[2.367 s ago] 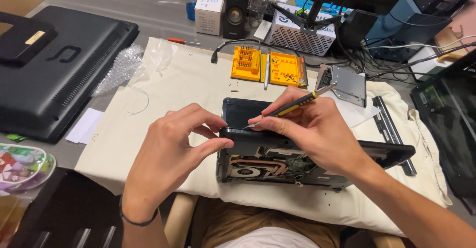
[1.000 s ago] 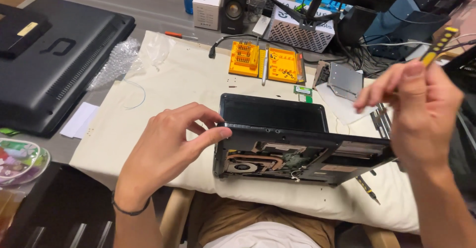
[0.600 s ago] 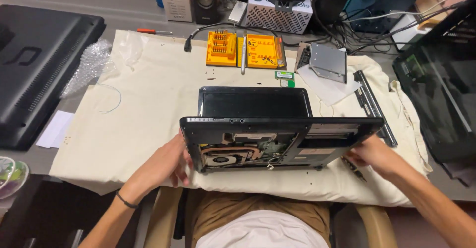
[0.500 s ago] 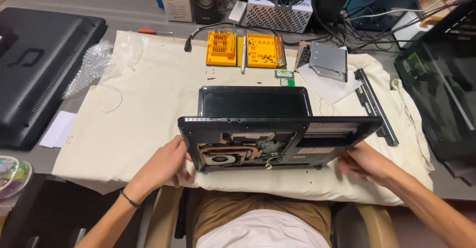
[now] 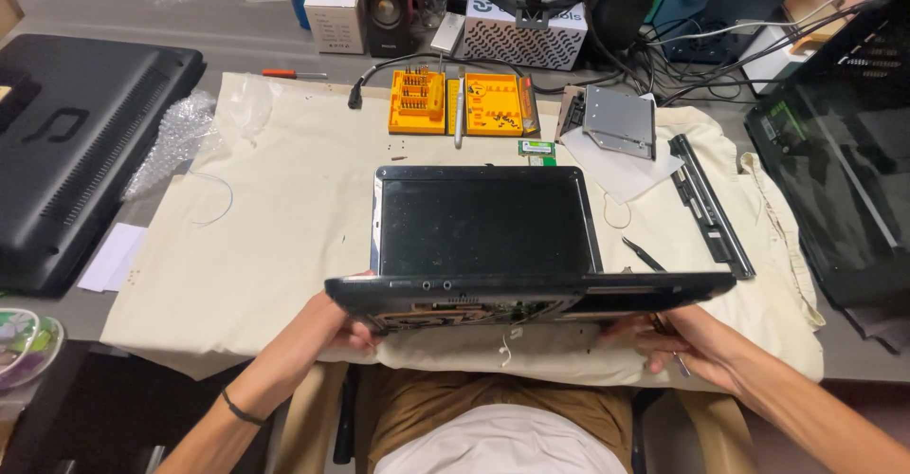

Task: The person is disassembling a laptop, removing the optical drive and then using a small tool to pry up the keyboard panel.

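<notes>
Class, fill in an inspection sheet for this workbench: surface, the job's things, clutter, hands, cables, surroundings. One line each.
Surface: cream cloth spread over a grey table.
Job's things: open black laptop, base tilted up at the near edge, inner parts showing underneath.
Clutter: two orange bit trays, metal drive bracket, black strip, tweezers, bubble wrap, red screwdriver.
Hands: left hand and right hand grip the laptop base from below, one at each end.
Cables: black tangle at far right; one black lead by the trays.
Surroundings: black monitor back at left, dark screen at right, speaker, white box.
</notes>
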